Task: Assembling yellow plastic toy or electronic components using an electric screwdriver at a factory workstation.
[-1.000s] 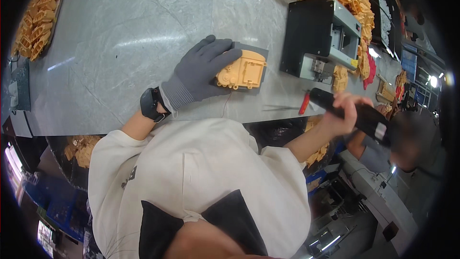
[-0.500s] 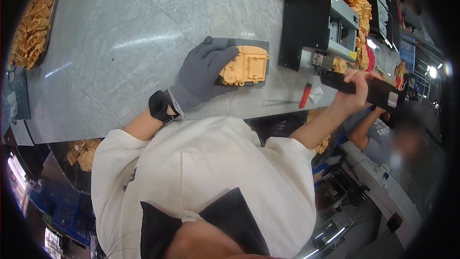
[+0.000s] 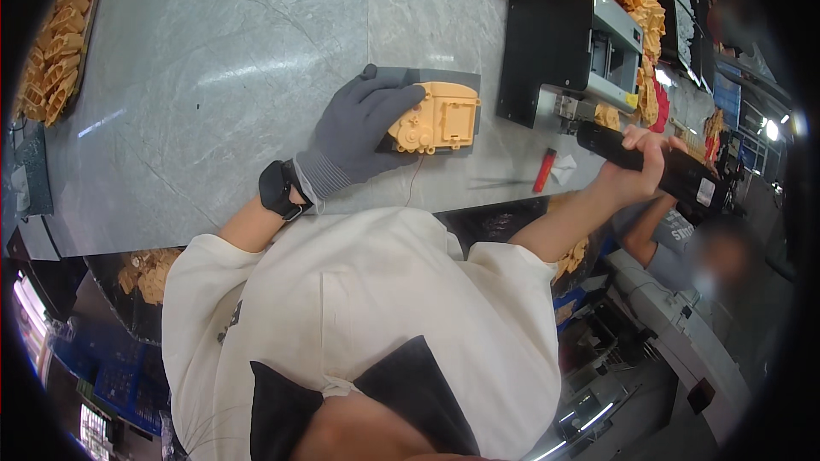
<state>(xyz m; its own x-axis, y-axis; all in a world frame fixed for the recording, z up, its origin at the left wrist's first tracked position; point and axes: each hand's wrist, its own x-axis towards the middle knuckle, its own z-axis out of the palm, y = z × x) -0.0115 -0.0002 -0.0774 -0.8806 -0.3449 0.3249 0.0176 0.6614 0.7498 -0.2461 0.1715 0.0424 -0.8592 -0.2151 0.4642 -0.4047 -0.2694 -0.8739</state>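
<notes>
By the gloved left hand (image 3: 354, 128), the yellow plastic housing (image 3: 453, 122) is gripped at its left end, on the dark pad (image 3: 457, 76) in the scene's middle. By the bare right hand (image 3: 642, 160), a black tool (image 3: 690, 181) is clasped, well to the right. The housing is judged light and stiff (thin ribs may be fragile); the outer walls are best grasped. Farther right, a black machine (image 3: 547, 51) is placed.

Yellow moulded housing (image 3: 446, 124) rests on a dark pad (image 3: 459, 76); black device (image 3: 690, 177) slants
</notes>
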